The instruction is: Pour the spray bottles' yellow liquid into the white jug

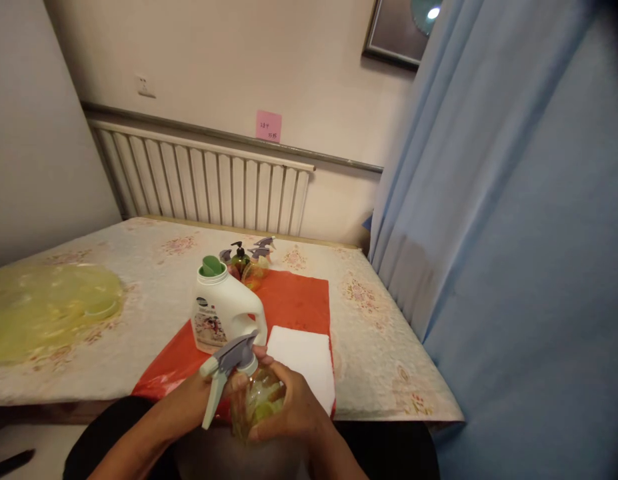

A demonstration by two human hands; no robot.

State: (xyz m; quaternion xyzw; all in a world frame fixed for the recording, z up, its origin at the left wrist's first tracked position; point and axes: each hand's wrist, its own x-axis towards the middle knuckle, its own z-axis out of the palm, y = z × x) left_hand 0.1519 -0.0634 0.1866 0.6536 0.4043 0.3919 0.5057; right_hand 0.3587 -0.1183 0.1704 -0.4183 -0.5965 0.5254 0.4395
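Note:
A clear spray bottle (263, 393) with a grey and white trigger head is tilted between my two hands, low in the middle of the head view. My right hand (299, 403) wraps round its body from the right. My left hand (191, 397) closes on it near the neck, partly hidden behind the trigger. Yellowish-green shapes show through the clear body; I cannot tell whether they are inside. Just beyond stands a white jug (229, 310) with a handle and a green piece in its mouth. It rests on a red plastic sheet (301, 300).
Behind the jug are a dark pump bottle (241, 259) and several trigger heads (263, 253). A white folded cloth or pad (306, 360) lies on the red sheet. A yellow translucent bag (49, 307) sits at left. A blue curtain (519, 233) hangs along the right.

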